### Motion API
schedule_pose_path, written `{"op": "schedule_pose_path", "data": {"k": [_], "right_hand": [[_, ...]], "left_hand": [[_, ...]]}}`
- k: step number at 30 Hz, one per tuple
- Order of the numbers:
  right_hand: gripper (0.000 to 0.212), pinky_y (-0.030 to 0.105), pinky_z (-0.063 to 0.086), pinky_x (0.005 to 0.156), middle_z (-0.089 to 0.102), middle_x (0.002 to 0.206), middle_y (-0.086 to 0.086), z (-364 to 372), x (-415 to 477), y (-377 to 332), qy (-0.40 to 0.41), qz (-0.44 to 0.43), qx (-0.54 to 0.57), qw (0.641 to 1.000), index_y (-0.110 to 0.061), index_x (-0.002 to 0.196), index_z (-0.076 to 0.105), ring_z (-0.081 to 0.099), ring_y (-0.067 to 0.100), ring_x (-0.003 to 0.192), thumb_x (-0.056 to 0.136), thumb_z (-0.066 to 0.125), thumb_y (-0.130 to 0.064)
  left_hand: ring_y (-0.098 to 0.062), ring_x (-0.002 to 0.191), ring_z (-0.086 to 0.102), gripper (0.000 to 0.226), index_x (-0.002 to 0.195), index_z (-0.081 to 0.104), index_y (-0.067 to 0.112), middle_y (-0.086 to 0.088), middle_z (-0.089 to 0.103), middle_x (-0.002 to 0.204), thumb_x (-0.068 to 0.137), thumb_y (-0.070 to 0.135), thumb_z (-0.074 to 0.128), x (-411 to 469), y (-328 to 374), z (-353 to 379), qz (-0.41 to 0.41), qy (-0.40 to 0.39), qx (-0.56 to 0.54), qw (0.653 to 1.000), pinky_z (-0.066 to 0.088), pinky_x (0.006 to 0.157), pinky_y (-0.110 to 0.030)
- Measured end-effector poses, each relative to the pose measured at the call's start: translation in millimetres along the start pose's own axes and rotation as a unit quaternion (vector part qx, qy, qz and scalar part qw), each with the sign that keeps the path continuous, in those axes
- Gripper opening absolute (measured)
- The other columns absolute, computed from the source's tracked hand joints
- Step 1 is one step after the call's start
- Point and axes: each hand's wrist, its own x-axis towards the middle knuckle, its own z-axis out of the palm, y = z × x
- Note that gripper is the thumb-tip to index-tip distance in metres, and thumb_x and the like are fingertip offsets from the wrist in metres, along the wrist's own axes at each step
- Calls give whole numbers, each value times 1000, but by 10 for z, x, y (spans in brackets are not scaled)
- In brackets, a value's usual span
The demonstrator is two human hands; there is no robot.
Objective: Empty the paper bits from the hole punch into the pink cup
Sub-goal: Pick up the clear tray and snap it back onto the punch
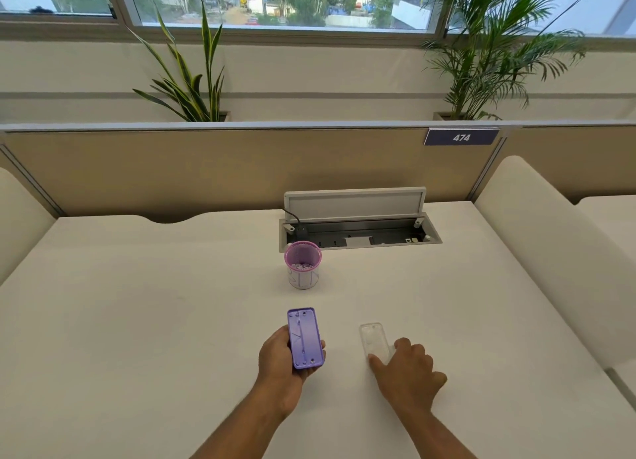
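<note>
The purple hole punch (305, 338) is in my left hand (280, 362), turned with its underside facing up, just above the white desk. Its clear plastic bottom cover (373, 341) lies flat on the desk to the right. My right hand (411, 367) rests on the near end of that cover, thumb and fingertips touching it. The pink cup (303, 264) stands upright farther back, straight beyond the punch, with small paper bits visible at its bottom.
The white desk (155, 321) stretches wide on both sides. Behind the cup an open cable box (359, 234) with a raised lid is set into the desk. A beige partition (223, 169) closes the back; cream dividers stand left and right.
</note>
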Motion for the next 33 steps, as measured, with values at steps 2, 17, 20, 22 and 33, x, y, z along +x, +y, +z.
{"op": "schedule_pose_path", "data": {"k": [2,17,20,22,33], "right_hand": [[59,41,38,90,57,117,-5,18,-19,-3,0,-3,0,1000,-30,123,54,56,19,112,83,53,-73],[27,38,32,81,63,86,-9,-1,-55,34,-19,-28,155,987,-28,102,41,63,24,87,89,63,-38],[14,40,49,78,71,87,-6,-25,-125,19,16,-53,257,965,-25,101,53,68,25,81,92,62,-20],[10,41,56,67,70,81,-7,-126,-202,-22,46,-60,338,938,-23,96,62,66,18,72,91,67,-16],[20,39,58,66,76,84,-7,-560,-559,-270,97,-155,485,855,-29,93,76,74,19,77,97,65,-12]], "left_hand": [[-36,71,66,26,106,70,-1,-18,71,76,100,11,48,-39,-32,-13,0,2,1,1000,59,68,-41],[-39,73,66,26,100,71,-1,-19,71,80,102,12,48,-138,-153,-115,3,7,1,1000,58,80,-49],[-39,74,65,26,103,70,-3,-21,69,85,102,10,47,-161,-162,-128,1,1,-9,1000,57,81,-50],[-40,76,66,28,107,70,-5,-21,71,85,102,11,47,-172,-170,-141,1,-3,-19,1000,59,79,-48],[-36,89,73,54,129,69,6,-25,74,116,103,49,49,-231,-225,-172,-32,-53,-72,996,61,75,-43]]}}
